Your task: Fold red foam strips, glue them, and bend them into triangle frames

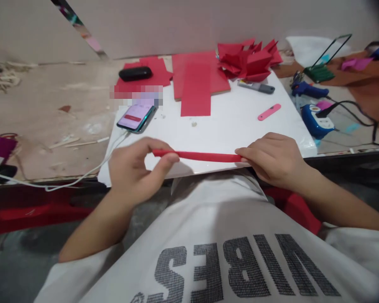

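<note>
A narrow folded strip of red paper [205, 157] stretches level between my hands, just above the front edge of the white board. Its left end is pinched between the thumb and forefinger of my left hand [135, 168]. My right hand [273, 160] grips the other end, with the fingers curled in. Beyond the strip, a flat red paper piece [196, 90] lies partly over a red-topped board [219, 82]. I cannot make out whether the strip's fold is creased fully along its length.
On the white board [230, 126] lie a phone [134, 115] on a cable, a black case [135, 73], a utility knife [255, 86] and a pink tool [269, 112]. Folded red paper pieces [252, 61] are heaped behind. At right are a blue glue gun [309, 89] and blue power socket [317, 121].
</note>
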`<state>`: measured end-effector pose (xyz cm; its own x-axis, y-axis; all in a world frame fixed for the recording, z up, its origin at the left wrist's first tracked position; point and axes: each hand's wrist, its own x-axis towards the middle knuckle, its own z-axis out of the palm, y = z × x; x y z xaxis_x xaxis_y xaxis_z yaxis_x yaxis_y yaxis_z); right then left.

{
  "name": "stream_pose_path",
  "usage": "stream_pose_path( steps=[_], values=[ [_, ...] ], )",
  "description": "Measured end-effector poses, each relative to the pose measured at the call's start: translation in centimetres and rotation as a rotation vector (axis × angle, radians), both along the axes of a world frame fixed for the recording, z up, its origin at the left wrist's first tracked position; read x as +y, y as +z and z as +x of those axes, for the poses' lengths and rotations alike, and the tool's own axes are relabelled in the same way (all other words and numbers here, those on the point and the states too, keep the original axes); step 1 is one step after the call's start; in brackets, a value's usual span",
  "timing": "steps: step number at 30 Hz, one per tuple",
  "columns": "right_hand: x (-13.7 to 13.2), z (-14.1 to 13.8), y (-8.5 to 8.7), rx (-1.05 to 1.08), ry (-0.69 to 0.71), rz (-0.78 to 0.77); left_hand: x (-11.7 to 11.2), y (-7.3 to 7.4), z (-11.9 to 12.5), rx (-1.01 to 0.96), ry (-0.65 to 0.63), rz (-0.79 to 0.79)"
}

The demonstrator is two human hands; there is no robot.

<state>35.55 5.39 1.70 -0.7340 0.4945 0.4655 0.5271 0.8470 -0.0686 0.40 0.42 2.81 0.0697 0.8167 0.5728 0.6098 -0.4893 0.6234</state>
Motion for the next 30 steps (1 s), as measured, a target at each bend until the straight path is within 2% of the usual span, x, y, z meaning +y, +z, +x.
stream_pose_path(
  steps=[2, 5, 8, 10, 12, 14, 17, 20, 24, 30],
  values=[
    [1.0, -1.3, 2.4, 0.055, 0.058, -0.099, 2.7, 2.6, 0.0, -0.21, -0.048, 0.045],
    [2.8, -4.0, 5.2, 0.19, 0.108, -0.391, 7.4, 7.1, 0.6, -0.386, -0.122, 0.073],
    [5.4, -7.8, 6.4, 0.394, 0.204, -0.782, 11.5, 10.6, 1.8, -0.489, -0.091, -0.04],
    [7.6, -10.3, 6.2, 0.547, 0.287, -0.968, 13.6, 11.4, 2.7, -0.555, 0.007, -0.184],
    [9.9, -12.5, 5.6, 0.628, 0.342, -1.036, 15.4, 10.6, 3.4, -0.649, 0.015, -0.212],
    [11.9, -14.0, 4.7, 0.678, 0.389, -1.12, 16.9, 8.8, 3.9, -0.806, -0.016, -0.138],
    [13.6, -14.9, 3.2, 0.723, 0.411, -1.226, 18.4, 5.7, 4.1, -0.947, -0.035, -0.161],
    [14.1, -14.9, 1.9, 0.752, 0.408, -1.274, 18.9, 3.7, 4.1, -0.978, -0.081, -0.258],
    [13.9, -14.7, 0.7, 0.758, 0.395, -1.347, 18.4, 2.6, 4.4, -0.982, -0.18, -0.347],
    [13.0, -15.1, -0.3, 0.78, 0.238, -1.386, 19.2, 0.5, 5.3, -1.111, -0.12, -0.361]
  ],
)
